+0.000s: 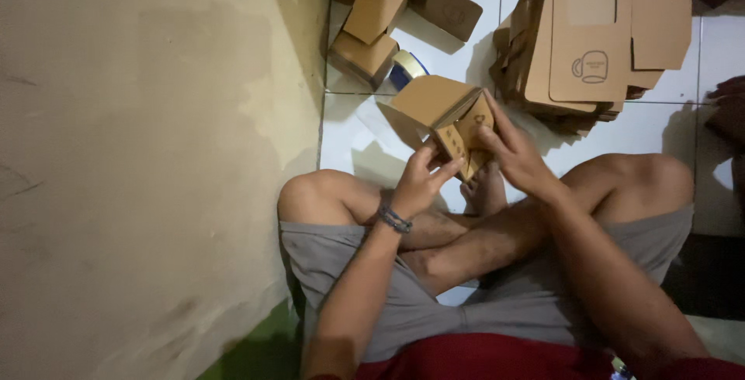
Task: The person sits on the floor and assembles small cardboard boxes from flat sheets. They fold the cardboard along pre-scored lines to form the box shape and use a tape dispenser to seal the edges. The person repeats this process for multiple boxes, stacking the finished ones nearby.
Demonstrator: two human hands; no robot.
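I sit cross-legged on a white tiled floor [365, 128]. Both hands hold a small brown cardboard box [442, 112] that is partly folded, above my legs. My left hand [419, 182], with a dark bead bracelet on the wrist, grips the box's lower left corner. My right hand [512, 155] holds its right side, fingers pressed on an end flap with a small printed cup outline. The box's top panel tilts up to the left.
A stack of flat unfolded cardboard blanks [597, 38] lies at the upper right. Several folded small boxes [380, 15] sit at the top by the wall. A tape roll [405, 68] lies behind the held box. A beige wall [155, 155] fills the left.
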